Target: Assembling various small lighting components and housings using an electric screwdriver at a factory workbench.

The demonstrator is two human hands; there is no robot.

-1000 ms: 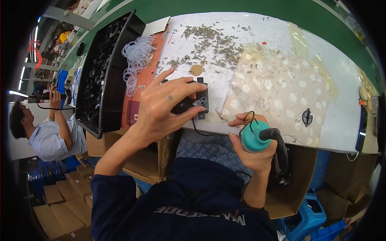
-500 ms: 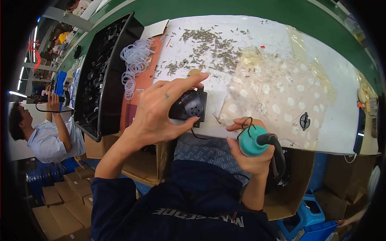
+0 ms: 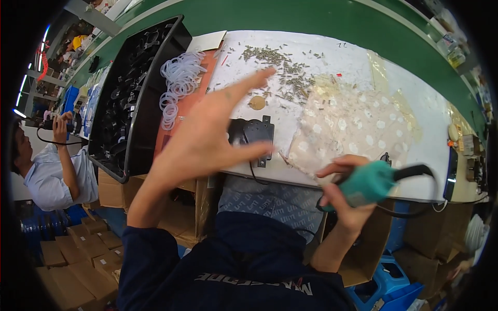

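My left hand [image 3: 207,132], blurred, is held with thumb and fingers spread beside and above a black plastic housing [image 3: 259,136], which has a cluster of small holes and a thin black cord. No object shows in its grasp. My right hand [image 3: 354,215] is wrapped round a teal electric screwdriver [image 3: 367,184], held tilted over the table's near edge. The tool's dark nose points toward my lower left, and a black cable leaves its other end. Beyond the housing lies a tan round disc [image 3: 257,102].
Small metal pins [image 3: 295,80] are scattered across the white table [image 3: 353,54]. A spotted beige cloth [image 3: 358,122] lies at right. Translucent rings [image 3: 181,72] sit beside a black bin [image 3: 129,150] of black parts. A co-worker [image 3: 59,171] is at far left; cardboard boxes [image 3: 80,259] stand below.
My left hand has opened wider and come off the black housing. My right hand has swung the screwdriver to the right and tipped it over. The view has shifted slightly.
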